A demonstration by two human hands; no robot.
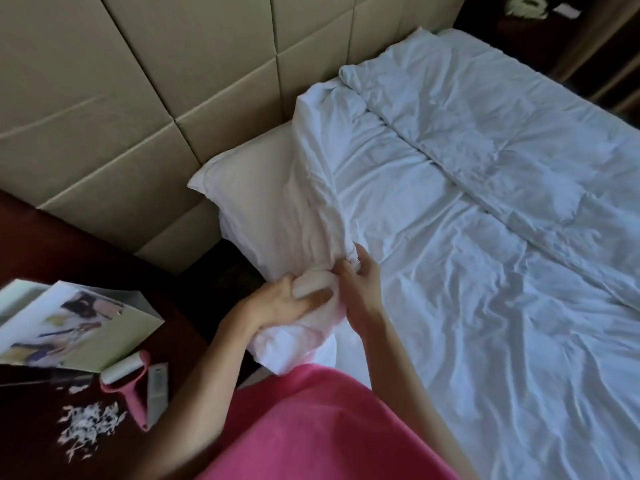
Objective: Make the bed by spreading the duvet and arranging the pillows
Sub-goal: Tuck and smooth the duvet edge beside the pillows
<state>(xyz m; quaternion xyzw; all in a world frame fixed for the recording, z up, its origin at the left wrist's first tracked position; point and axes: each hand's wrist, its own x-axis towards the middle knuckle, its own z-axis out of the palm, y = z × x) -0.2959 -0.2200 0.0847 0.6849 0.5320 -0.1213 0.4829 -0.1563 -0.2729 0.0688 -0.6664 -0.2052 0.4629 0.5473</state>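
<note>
Pillow [263,202]: I see it against the headboard [138,98], long axis running from my hands toward it.
Left hand [284,299]: fingers clamped on its near corner.
Right hand [360,289]: just beside, fingers curled into duvet [467,237] edge.

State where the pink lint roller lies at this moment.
In the head view the pink lint roller lies at lower left on the dark bedside table, between the magazine and a white remote.

Left of the fingers, on dark bench [41,244]: pink lint roller [128,382], white remote [157,389], open magazine [76,323], paper scraps [90,424].
</note>
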